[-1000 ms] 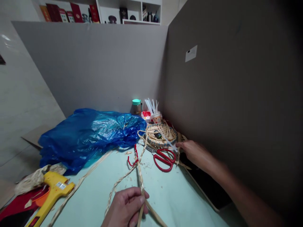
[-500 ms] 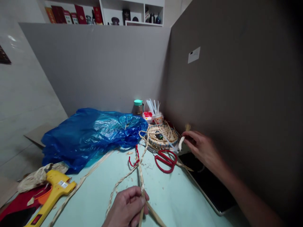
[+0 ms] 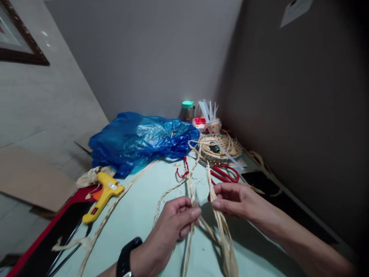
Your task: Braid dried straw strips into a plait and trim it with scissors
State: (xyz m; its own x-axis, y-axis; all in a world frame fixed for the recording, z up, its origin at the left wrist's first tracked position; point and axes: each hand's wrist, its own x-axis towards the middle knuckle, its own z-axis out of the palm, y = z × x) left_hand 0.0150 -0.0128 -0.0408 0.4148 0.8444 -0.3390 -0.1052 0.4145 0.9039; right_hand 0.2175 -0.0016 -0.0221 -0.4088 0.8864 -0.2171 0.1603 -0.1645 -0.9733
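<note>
My left hand (image 3: pixel 175 221) is closed in a pinch on a pale straw braid (image 3: pixel 191 186), with loose strand ends hanging below the fingers. To its right, my right hand (image 3: pixel 235 202) grips a bundle of pale flat straw strips (image 3: pixel 226 234) between thumb and fingers. The bundle's pointed tip rises above that hand and its long ends spread downward. A red twisted tie (image 3: pixel 181 173) lies around the far part of the braid. Just beyond my right hand are red-handled scissors (image 3: pixel 227 173), partly hidden by the strips.
A blue plastic bag (image 3: pixel 138 138) covers the back left of the table. A yellow glue gun (image 3: pixel 105 196) lies at left, beside a long braid. At the back are a woven basket (image 3: pixel 213 157), a teal-lidded jar (image 3: pixel 188 111) and a cup of glue sticks (image 3: pixel 213 126). Grey partitions stand behind and right.
My right hand has come from the table's right side to beside my left hand, bringing the straw bundle along. The left hand still pinches the braid. The view has tilted down and turned left.
</note>
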